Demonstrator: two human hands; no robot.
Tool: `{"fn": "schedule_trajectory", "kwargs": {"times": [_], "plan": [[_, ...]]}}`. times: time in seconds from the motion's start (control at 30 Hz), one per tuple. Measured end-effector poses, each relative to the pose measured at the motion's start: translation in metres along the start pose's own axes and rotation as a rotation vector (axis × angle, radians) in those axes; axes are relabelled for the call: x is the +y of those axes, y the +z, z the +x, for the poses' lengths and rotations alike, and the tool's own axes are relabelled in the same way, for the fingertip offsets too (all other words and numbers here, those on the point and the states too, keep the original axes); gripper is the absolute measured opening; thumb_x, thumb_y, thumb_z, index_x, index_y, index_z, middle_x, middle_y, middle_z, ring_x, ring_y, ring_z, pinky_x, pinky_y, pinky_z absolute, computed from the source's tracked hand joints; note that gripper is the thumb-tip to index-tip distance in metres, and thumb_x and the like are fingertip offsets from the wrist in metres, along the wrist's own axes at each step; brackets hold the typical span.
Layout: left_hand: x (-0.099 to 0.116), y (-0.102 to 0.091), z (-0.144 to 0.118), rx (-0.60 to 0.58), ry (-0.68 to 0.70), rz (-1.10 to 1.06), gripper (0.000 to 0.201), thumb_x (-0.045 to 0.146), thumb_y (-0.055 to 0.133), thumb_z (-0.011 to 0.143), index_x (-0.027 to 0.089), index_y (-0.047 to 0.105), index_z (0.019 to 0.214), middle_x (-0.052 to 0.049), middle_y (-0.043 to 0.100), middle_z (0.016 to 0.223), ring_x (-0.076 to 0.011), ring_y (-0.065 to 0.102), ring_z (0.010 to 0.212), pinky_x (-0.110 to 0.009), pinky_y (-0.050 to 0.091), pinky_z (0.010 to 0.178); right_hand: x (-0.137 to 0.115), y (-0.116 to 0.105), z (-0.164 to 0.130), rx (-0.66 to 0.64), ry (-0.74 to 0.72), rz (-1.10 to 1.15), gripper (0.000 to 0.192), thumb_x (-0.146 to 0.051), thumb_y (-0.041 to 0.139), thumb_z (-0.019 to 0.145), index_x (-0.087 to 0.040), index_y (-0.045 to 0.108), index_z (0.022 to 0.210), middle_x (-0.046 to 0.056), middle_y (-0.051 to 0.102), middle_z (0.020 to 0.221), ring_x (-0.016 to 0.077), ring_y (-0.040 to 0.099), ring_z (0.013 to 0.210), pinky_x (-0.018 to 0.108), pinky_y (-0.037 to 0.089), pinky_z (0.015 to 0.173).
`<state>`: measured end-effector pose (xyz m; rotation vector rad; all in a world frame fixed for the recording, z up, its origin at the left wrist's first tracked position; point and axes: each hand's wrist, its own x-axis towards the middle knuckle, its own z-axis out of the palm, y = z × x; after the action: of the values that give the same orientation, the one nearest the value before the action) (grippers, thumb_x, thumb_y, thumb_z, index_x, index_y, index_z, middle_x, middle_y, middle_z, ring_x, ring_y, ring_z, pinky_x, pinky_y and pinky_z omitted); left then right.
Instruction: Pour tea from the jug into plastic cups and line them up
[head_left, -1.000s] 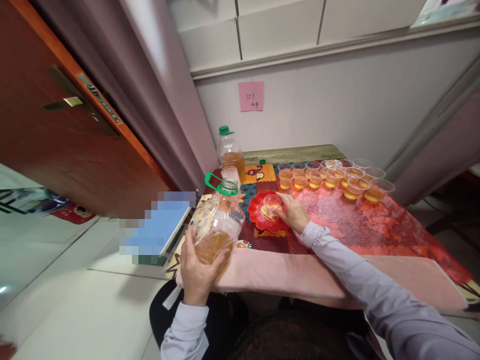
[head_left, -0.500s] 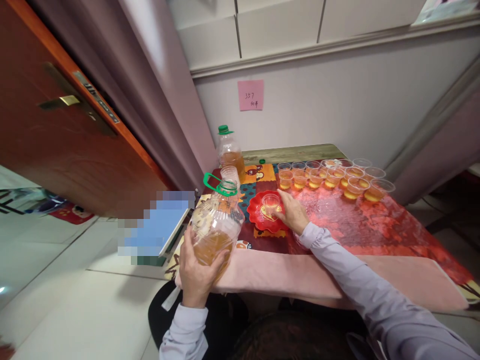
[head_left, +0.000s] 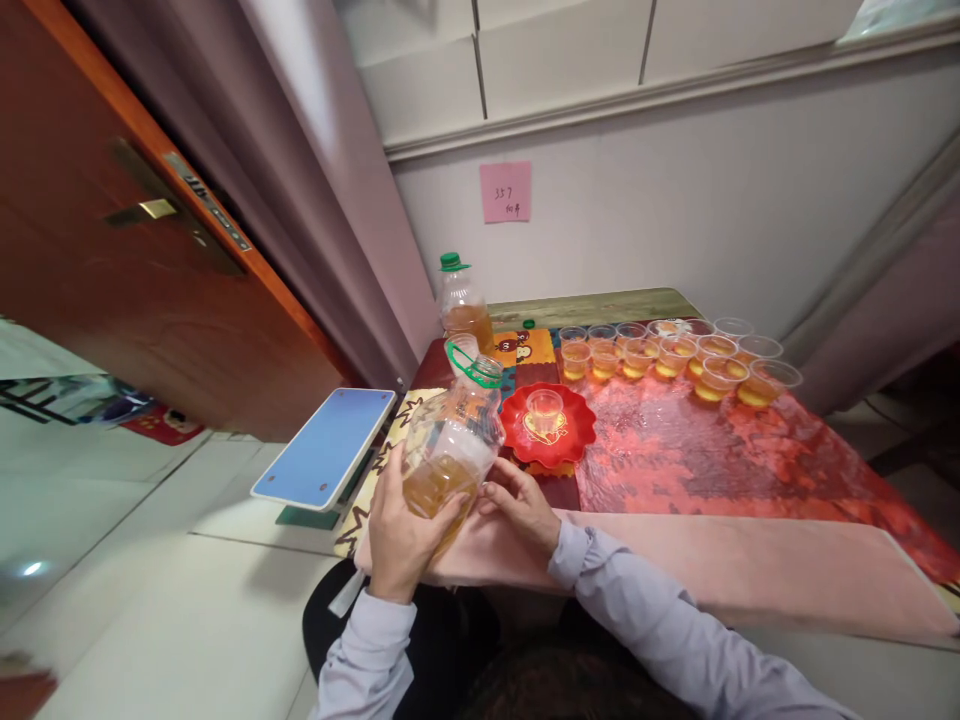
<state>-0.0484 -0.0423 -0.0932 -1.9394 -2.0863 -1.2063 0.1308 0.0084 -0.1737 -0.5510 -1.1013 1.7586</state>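
My left hand (head_left: 409, 535) is wrapped round the lower part of a clear plastic jug (head_left: 450, 440) with a green handle ring at its uncapped neck. Amber liquid fills its lower part, and the jug leans to the right. At its right side is my right hand (head_left: 521, 505), fingers curled, the tips at or against the jug; whether they grip it I cannot tell. Just beyond, a clear plastic cup (head_left: 545, 410) stands on a red scalloped plate (head_left: 577, 447). Rows of clear cups (head_left: 641, 355) holding amber liquid stand at the back right.
A second jug (head_left: 466, 310) with a green cap stands at the back, behind stacked cups (head_left: 461, 350). A loose green cap (head_left: 529, 324) lies nearby. Pink cloth (head_left: 675, 555) covers the table's front edge. A small blue-topped stand (head_left: 326, 445) is at the left, near the door (head_left: 150, 270).
My right hand has let go of the cup on the red plate and moved back left to the jug. The jug now tilts further right.
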Motion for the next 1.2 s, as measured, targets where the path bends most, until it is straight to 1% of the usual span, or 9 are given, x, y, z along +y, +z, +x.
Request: {"fn": "schedule_trajectory", "kwargs": {"times": [0.13,0.27,0.37,0.47,0.63,0.77,0.87,1.03,1.2], "plan": [[0.003,-0.005,0.013,-0.087,-0.005,-0.042,0.102,0.064,0.081,0.072,0.020,0.043,0.156,-0.018,0.060,0.150,-0.0345,0.060,0.137,-0.050,0.048,0.115,-0.004,-0.006,0.001,-0.004,0.083,0.090,0.063,-0.051,0.085,0.081,-0.026,0.064,0.135,0.003,0.074,0.108,0.0174,0.071,0.091,0.029,0.062,0.077],[0.008,-0.014,0.029,-0.234,-0.015,-0.013,0.099,0.061,0.082,0.071,0.020,0.046,0.154,-0.018,0.060,0.150,-0.0353,0.060,0.137,-0.051,0.048,0.115,-0.012,-0.005,-0.004,-0.087,0.101,0.129,0.065,-0.050,0.087,0.080,-0.028,0.063,0.136,0.005,0.074,0.116,0.0199,0.073,0.097,0.030,0.063,0.077],[0.012,-0.022,0.038,-0.294,-0.026,-0.018,0.097,0.060,0.082,0.069,0.021,0.049,0.151,-0.016,0.062,0.149,-0.0343,0.061,0.136,-0.049,0.050,0.113,-0.011,-0.004,-0.006,-0.132,0.115,0.174,0.070,-0.052,0.089,0.078,-0.026,0.061,0.137,0.007,0.075,0.115,0.0204,0.076,0.094,0.030,0.063,0.075],[0.020,-0.029,0.045,-0.335,-0.047,-0.003,0.097,0.058,0.085,0.065,0.021,0.052,0.149,-0.015,0.065,0.146,-0.0338,0.064,0.133,-0.048,0.051,0.113,-0.006,-0.005,-0.004,-0.120,0.140,0.210,0.066,-0.054,0.089,0.076,-0.023,0.064,0.129,0.008,0.076,0.109,0.0188,0.077,0.087,0.031,0.063,0.076],[0.033,-0.041,0.055,-0.413,-0.050,0.101,0.099,0.054,0.088,0.061,0.020,0.055,0.148,-0.014,0.065,0.147,-0.0345,0.066,0.130,-0.049,0.051,0.114,-0.007,-0.004,-0.005,-0.074,0.161,0.205,0.061,-0.059,0.087,0.077,-0.019,0.067,0.119,0.009,0.077,0.102,0.0191,0.077,0.084,0.031,0.062,0.075],[0.036,-0.045,0.062,-0.437,0.013,0.151,0.098,0.056,0.085,0.064,0.021,0.054,0.150,-0.014,0.064,0.148,-0.0340,0.066,0.130,-0.048,0.051,0.113,-0.011,-0.004,-0.005,-0.014,0.151,0.231,0.069,-0.060,0.088,0.076,-0.022,0.064,0.129,0.008,0.077,0.100,0.0202,0.078,0.084,0.031,0.062,0.072],[0.036,-0.045,0.066,-0.436,0.057,0.201,0.097,0.056,0.086,0.064,0.019,0.055,0.149,-0.015,0.065,0.147,-0.0351,0.065,0.131,-0.048,0.052,0.112,-0.012,-0.004,-0.005,0.008,0.140,0.245,0.069,-0.059,0.087,0.077,-0.023,0.065,0.131,0.008,0.077,0.104,0.0199,0.078,0.085,0.031,0.062,0.073],[0.039,-0.042,0.072,-0.460,0.080,0.310,0.100,0.059,0.086,0.063,0.022,0.054,0.150,-0.015,0.063,0.149,-0.0370,0.064,0.132,-0.049,0.054,0.107,-0.014,-0.004,-0.006,0.035,0.111,0.264,0.070,-0.057,0.086,0.079,-0.025,0.062,0.136,0.007,0.076,0.104,0.0193,0.077,0.087,0.031,0.062,0.075],[0.037,-0.040,0.080,-0.459,0.114,0.336,0.102,0.059,0.089,0.060,0.025,0.055,0.149,-0.016,0.064,0.147,-0.0389,0.064,0.132,-0.052,0.053,0.106,-0.014,-0.005,-0.005,0.009,0.132,0.309,0.065,-0.057,0.086,0.080,-0.023,0.064,0.132,0.007,0.076,0.107,0.0191,0.076,0.091,0.030,0.062,0.077]]}}
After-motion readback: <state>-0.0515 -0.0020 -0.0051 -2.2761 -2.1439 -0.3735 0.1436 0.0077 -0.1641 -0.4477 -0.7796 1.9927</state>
